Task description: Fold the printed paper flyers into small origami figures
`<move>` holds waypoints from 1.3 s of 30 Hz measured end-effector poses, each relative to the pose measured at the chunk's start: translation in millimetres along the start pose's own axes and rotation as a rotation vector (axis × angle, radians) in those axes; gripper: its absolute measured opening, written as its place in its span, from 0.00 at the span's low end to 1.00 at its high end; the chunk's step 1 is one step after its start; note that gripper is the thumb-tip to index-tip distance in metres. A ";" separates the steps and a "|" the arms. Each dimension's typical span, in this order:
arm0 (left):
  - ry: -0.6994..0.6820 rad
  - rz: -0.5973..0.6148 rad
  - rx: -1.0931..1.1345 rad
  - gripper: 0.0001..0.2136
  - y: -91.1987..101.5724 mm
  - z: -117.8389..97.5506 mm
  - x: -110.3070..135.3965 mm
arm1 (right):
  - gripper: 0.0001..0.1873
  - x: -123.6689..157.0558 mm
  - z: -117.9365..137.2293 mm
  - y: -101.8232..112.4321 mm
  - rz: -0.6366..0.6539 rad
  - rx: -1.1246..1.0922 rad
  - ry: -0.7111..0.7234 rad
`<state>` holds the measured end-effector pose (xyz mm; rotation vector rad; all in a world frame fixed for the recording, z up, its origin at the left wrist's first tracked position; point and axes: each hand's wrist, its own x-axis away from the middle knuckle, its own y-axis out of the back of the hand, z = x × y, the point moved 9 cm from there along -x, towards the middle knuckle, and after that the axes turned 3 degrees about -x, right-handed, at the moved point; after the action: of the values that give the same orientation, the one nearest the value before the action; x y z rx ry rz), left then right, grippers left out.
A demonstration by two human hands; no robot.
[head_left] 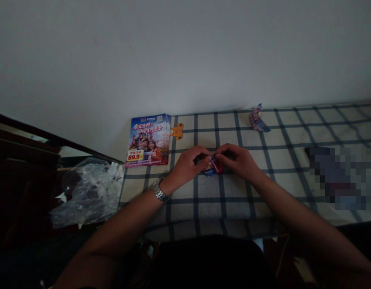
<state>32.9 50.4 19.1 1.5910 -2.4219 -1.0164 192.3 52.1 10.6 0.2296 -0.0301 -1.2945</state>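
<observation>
Both of my hands meet over the middle of the checked cloth. My left hand (195, 160), with a metal watch (159, 189) at the wrist, pinches one side of a small folded paper flyer (215, 165) printed in blue and red. The thumb and fingers of my right hand (237, 159) close on its other side, near the top. Part of the flyer is hidden behind my fingertips. To the left lies a stack of printed flyers (148, 140). A folded paper piece (259, 119) in similar colours stands near the wall on the right.
The checked cloth (185, 204) covers the surface against a pale wall (185, 56). A yellow bear figure (177, 131) shows beside the stack. Crumpled clear plastic (89, 192) lies at the left edge, by dark wooden furniture (19, 176). A blurred-out dark item (336, 176) is at right.
</observation>
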 end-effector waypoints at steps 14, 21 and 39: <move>-0.002 0.005 -0.015 0.09 -1.2 -1.8 -0.4 | 0.13 -0.4 -5.7 -2.4 0.012 -0.027 0.013; -0.021 0.003 -0.008 0.06 -0.8 -5.5 -0.7 | 0.12 0.3 -6.3 -8.0 0.053 -0.003 -0.005; 0.008 0.030 0.024 0.11 -3.0 2.3 -0.4 | 0.13 1.4 -2.7 -4.2 0.050 0.063 0.026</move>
<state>34.6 51.1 15.7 1.5574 -2.4538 -0.9781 189.1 50.2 7.0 0.2973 -0.0541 -1.2414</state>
